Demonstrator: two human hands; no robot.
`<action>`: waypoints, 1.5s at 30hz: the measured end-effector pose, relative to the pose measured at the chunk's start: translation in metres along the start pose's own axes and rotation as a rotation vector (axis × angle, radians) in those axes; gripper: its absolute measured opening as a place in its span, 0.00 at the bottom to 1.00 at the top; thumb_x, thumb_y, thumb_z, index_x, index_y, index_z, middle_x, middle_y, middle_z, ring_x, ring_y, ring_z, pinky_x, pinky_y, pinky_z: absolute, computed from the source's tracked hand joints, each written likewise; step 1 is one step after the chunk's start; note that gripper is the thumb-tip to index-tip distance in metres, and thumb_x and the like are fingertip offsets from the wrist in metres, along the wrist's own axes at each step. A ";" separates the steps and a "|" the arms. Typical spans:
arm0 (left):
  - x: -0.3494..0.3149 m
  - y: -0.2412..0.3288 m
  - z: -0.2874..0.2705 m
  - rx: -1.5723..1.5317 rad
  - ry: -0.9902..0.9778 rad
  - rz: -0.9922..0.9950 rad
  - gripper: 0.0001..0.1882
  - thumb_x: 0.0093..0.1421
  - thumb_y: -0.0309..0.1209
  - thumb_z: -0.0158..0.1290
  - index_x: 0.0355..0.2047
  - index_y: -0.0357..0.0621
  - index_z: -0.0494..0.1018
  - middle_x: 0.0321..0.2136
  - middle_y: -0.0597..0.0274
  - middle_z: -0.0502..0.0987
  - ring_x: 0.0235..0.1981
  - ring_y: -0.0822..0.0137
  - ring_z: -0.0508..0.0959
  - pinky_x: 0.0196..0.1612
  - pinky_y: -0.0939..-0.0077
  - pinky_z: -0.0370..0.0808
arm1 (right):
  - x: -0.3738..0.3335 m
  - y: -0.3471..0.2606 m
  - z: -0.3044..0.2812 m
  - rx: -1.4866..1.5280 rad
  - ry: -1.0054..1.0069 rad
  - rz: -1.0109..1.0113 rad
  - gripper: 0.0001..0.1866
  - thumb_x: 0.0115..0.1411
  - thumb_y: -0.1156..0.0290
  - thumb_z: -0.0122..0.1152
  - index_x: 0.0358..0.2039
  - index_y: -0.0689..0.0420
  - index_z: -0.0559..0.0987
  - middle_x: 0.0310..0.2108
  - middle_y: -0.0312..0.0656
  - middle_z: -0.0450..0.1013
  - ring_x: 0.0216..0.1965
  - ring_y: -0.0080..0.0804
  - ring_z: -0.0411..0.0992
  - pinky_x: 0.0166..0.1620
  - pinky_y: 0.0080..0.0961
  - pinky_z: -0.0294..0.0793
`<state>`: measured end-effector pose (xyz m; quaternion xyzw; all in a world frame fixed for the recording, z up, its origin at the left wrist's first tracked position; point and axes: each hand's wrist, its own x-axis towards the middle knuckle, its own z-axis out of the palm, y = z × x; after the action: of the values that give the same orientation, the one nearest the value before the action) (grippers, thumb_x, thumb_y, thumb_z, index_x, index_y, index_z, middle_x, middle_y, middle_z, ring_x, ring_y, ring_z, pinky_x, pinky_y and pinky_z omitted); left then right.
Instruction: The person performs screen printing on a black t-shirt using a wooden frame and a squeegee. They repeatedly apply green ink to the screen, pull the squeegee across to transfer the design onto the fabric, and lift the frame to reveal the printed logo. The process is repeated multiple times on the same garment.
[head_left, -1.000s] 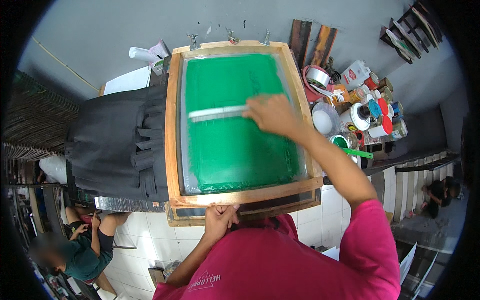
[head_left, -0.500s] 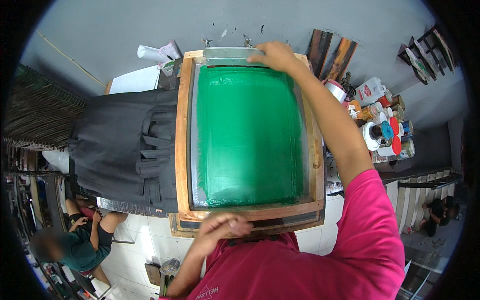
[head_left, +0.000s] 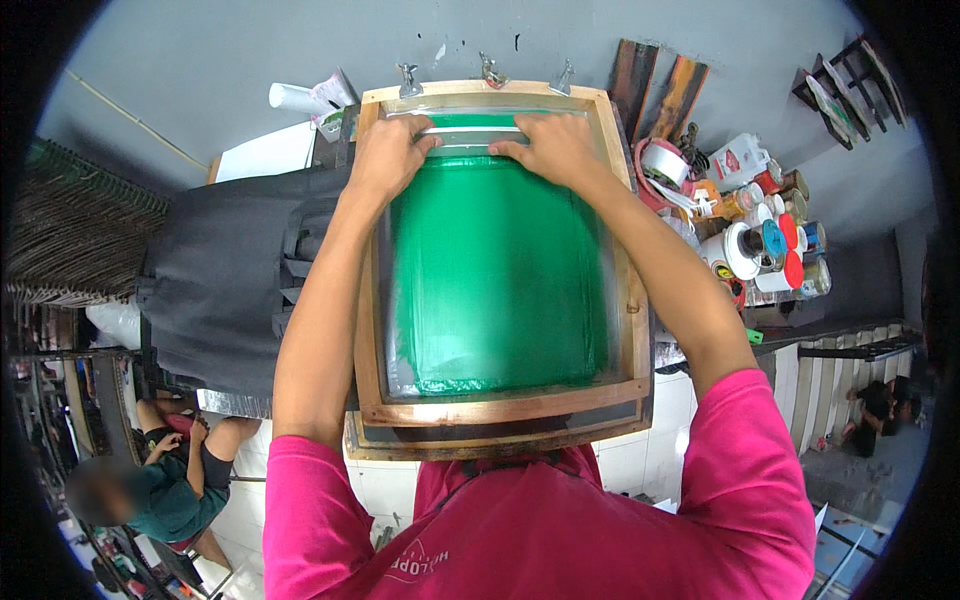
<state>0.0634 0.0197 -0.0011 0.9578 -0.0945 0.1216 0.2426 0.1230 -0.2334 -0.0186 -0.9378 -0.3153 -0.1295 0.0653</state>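
Observation:
A wooden screen-printing frame point(head_left: 628, 300) lies in front of me, its mesh coated with wet green ink point(head_left: 500, 270). Across the far end of the mesh sits a pale, straight-edged squeegee point(head_left: 465, 140). My left hand point(head_left: 390, 155) grips its left end, thumb on the near side. On the right end my right hand point(head_left: 558, 150) is closed in the same way. A strip of green ink shows beyond the squeegee, by the far rail. The squeegee's lower edge is hard to make out.
Dark folded cloth point(head_left: 225, 270) lies left of the frame. Clamps point(head_left: 490, 70) stand behind its far rail. On the right are jars and tubs point(head_left: 785, 250), a tape roll point(head_left: 665, 163) and two stained boards point(head_left: 680, 95). A person point(head_left: 165, 490) sits at lower left.
My left hand has risen from the frame's near edge and taken hold of the squeegee's left end. The squeegee has come slightly toward me; my right hand has stayed on it.

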 end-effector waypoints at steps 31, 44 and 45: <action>-0.328 0.082 -0.016 -0.015 -0.030 -0.011 0.49 0.47 0.41 0.72 0.67 0.41 0.62 0.64 0.45 0.68 0.67 0.46 0.64 0.70 0.45 0.54 | -0.282 -0.143 -0.060 0.096 0.091 -0.141 0.12 0.47 0.65 0.64 0.32 0.54 0.76 0.30 0.39 0.71 0.35 0.36 0.73 0.35 0.33 0.72; -0.234 0.100 -0.110 -0.208 0.879 0.109 0.78 0.41 0.60 0.74 0.74 0.42 0.29 0.72 0.38 0.50 0.72 0.43 0.55 0.74 0.46 0.51 | -0.160 -0.107 -0.238 -0.097 0.606 -0.205 0.11 0.50 0.66 0.66 0.35 0.51 0.83 0.35 0.38 0.77 0.34 0.37 0.77 0.35 0.35 0.75; -0.215 0.104 -0.104 -0.615 0.830 0.043 0.64 0.51 0.53 0.71 0.73 0.38 0.41 0.70 0.41 0.54 0.70 0.44 0.58 0.73 0.49 0.54 | -0.142 -0.098 -0.255 -0.131 0.617 -0.202 0.09 0.52 0.66 0.66 0.35 0.50 0.83 0.33 0.39 0.78 0.33 0.38 0.78 0.35 0.36 0.75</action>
<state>-0.1858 0.0067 0.0731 0.7112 -0.0411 0.4630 0.5273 -0.0973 -0.2889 0.1890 -0.8206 -0.3633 -0.4331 0.0841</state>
